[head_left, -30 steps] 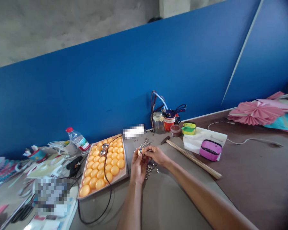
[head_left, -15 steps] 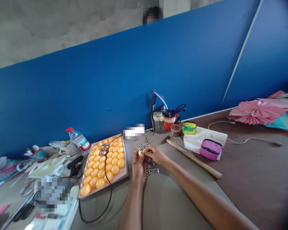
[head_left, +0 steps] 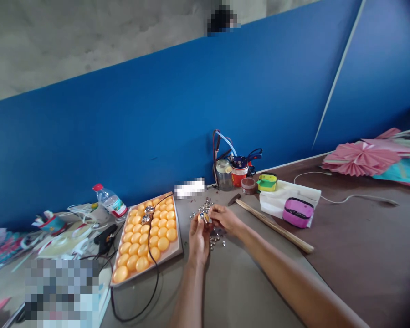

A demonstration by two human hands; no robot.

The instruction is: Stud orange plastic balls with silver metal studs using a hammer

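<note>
Pinched in our left hand (head_left: pixel 198 234), the ball (head_left: pixel 204 218) is orange with shiny silver pieces, near the beads (head_left: pixel 198 210). Our right hand (head_left: pixel 224 218) angles inward, fingertips pressed together at the ball's side.

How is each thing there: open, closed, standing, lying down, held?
Bottle: red cap on
Glass jar: upright, lid on
Hammer: lying down
Tray: filled with orange balls
Black cable: draped over the tray
Silver beads: loose, scattered
Left hand: holding a partly silver ball
Right hand: fingers bent beside it
</note>
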